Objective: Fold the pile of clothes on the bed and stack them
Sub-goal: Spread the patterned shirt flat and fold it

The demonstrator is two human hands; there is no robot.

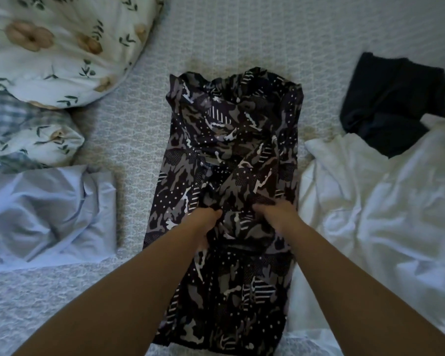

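A dark camouflage-print garment (231, 140) lies lengthwise in the middle of the bed, its sides folded in to a long strip. My left hand (206, 223) and my right hand (278, 214) both rest on its middle, fingers curled into a bunched fold of the fabric. To the left sits a folded light blue garment (49, 214). On the right, a crumpled white garment (370, 201) lies loose, with a dark navy garment (391, 98) behind it.
The bed (242, 34) has a pale textured cover. Floral pillows (57, 47) fill the upper left corner, with a smaller floral and plaid one (28, 134) below them. Bare cover shows beyond the top of the camouflage garment.
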